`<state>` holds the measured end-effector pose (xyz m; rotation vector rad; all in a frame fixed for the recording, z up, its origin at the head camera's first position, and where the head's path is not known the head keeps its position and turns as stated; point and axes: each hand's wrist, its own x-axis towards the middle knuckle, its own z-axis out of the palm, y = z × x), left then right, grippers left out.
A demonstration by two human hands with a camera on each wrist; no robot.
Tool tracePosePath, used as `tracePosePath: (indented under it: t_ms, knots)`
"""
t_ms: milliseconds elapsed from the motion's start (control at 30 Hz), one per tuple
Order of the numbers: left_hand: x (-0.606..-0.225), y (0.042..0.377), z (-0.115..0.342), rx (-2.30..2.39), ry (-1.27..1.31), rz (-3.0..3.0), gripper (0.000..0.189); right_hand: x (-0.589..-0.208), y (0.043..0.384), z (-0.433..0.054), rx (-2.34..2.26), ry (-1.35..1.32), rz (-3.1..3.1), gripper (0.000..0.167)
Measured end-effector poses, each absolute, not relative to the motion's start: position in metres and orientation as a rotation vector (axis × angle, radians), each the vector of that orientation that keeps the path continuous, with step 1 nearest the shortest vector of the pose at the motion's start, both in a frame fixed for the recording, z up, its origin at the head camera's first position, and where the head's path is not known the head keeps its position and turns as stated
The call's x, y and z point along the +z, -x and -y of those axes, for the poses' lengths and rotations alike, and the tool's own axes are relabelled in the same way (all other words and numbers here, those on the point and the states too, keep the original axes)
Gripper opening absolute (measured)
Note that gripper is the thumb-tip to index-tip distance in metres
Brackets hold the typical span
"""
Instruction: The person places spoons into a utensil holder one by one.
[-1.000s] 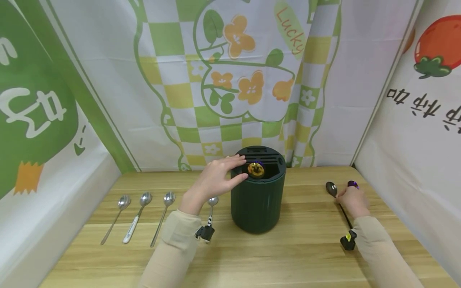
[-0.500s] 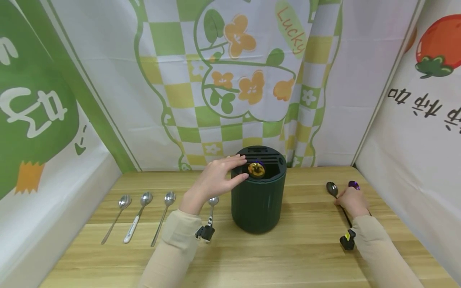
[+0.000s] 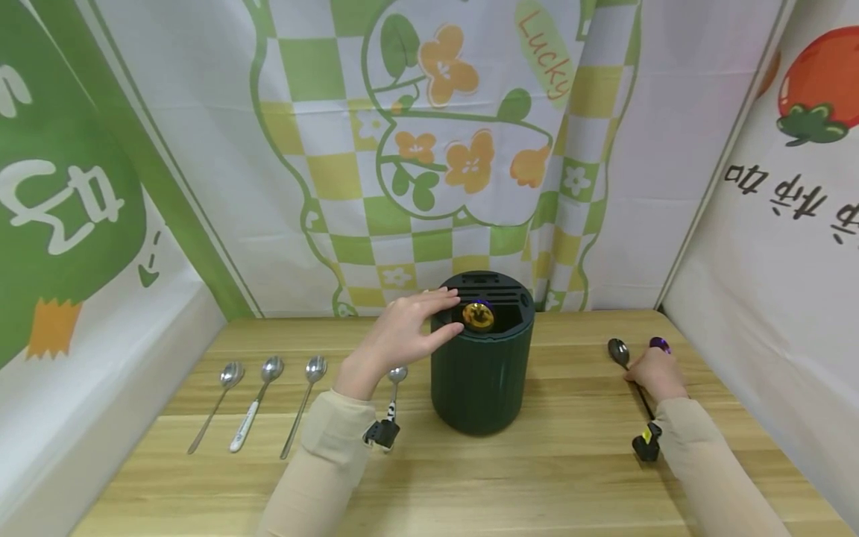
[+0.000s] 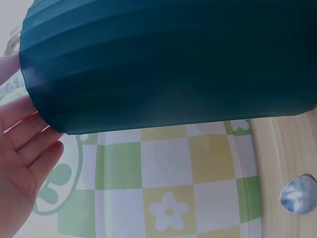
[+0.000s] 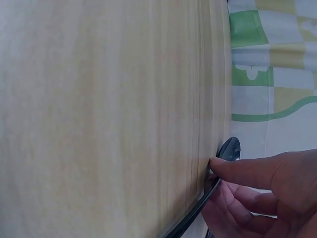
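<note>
A dark green ribbed utensil holder [image 3: 478, 388] with a slotted black top stands upright mid-table. The bowl of a gold spoon [image 3: 479, 316] shows in its opening. My left hand [image 3: 403, 332] rests at the holder's left rim, fingers and thumb extended; the left wrist view has the fingertips against the green wall [image 4: 163, 69]. Over at the right, my right hand [image 3: 658, 374] pinches a black spoon [image 5: 230, 148] near its neck between thumb and fingers. That spoon lies low along the wood. Just beyond the knuckles shows the bowl of a purple spoon [image 3: 660, 344]; my hand hides most of its handle.
Several silver spoons lie in a row on the left of the wooden table [image 3: 470, 485], including one with a white handle [image 3: 244, 427]. Another spoon [image 3: 397, 375] with a patterned handle lies partly behind my left wrist. A printed curtain [image 3: 429, 253] hangs behind the table.
</note>
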<state>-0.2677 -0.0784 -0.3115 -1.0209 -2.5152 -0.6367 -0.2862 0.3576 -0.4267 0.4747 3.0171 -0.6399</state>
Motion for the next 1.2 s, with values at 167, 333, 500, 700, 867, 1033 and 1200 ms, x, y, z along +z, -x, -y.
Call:
tracePosePath:
  t_ms: [167,333,500,700,867,1033,1200]
  knots:
    - [-0.3111,0.2676,0.0786,-0.630,1.022,2.521,0.050,-0.4264,0.2863,-0.3583,-0.650,-0.458,-3.036,0.035]
    - [-0.3105,0.2672,0.0788,-0.631,1.024,2.518,0.049,-0.4272,0.2864,-0.3583,-0.711,-0.458,-3.025,0.027]
    - [-0.3108,0.2676,0.0787,-0.631,1.020,2.522,0.050,-0.4288,0.2876,-0.3583,-0.771,-0.514,-2.988,0.027]
    - [-0.3111,0.2677,0.0788,-0.630,1.017,2.531,0.050,-0.4311,0.2899,-0.3587,-0.820,-0.542,-2.954,0.027]
    - [-0.3104,0.2675,0.0786,-0.629,1.022,2.528,0.050,-0.4313,0.2909,-0.3603,-0.821,-0.540,-2.950,0.029]
    - [-0.3101,0.2675,0.0784,-0.626,1.023,2.525,0.050,-0.4330,0.2927,-0.3611,-0.902,-0.590,-2.885,0.028]
    - [-0.3106,0.2677,0.0785,-0.622,1.025,2.523,0.050,-0.4349,0.2933,-0.3619,-0.982,-0.619,-2.851,0.027]
